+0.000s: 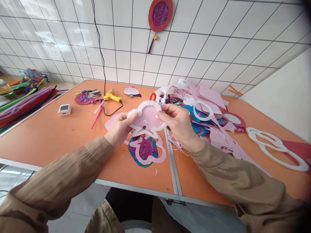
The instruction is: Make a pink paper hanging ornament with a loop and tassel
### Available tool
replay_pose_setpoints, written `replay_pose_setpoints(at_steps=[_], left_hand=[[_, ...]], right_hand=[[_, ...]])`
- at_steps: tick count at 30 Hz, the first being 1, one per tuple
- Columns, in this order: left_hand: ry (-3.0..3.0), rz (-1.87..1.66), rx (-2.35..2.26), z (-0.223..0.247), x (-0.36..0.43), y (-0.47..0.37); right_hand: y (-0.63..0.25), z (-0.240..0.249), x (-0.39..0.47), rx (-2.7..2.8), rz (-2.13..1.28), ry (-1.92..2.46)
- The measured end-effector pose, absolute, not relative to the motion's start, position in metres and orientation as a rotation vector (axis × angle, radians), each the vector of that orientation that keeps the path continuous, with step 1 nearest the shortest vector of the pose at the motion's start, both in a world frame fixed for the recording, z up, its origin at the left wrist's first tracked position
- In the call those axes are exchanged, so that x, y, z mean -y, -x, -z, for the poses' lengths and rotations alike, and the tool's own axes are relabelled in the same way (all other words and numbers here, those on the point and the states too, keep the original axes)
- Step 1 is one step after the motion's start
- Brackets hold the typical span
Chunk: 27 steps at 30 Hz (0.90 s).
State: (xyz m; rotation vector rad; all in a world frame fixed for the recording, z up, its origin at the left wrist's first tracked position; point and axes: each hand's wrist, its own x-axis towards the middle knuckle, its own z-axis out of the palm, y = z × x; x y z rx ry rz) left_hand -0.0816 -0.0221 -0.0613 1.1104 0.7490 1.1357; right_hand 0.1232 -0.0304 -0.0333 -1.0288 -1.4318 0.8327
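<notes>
Brown sleeves [73, 161], hands [179, 124] gripping pink cutout [150, 117], orange table [48, 129], tiled wall [206, 42]

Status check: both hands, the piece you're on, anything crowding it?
Left hand and right hand gripping white-rimmed pink cutout at opposite sides. Pink outline frame and patterned fabric piece close below it on the table.

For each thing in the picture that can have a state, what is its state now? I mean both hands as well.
Left hand: closed on the white frame
Right hand: closed on the white frame
White frame: held up, pink sheet in its opening
Pink outline: cut out, lying over floral fabric
Yellow glue gun: laid down; hot or cold, cannot tell
Red-rimmed oval ornament: hanging on the wall
</notes>
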Motion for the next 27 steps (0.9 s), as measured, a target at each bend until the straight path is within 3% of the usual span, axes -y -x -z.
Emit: replay_pose_setpoints(at_steps=[27], left_hand=[[-1.039, -1.111, -0.8, 0.0588, 0.0202, 0.0803]], right_hand=[[-0.1233, 0.0335, 0.0301, 1.437, -0.827, 1.003]])
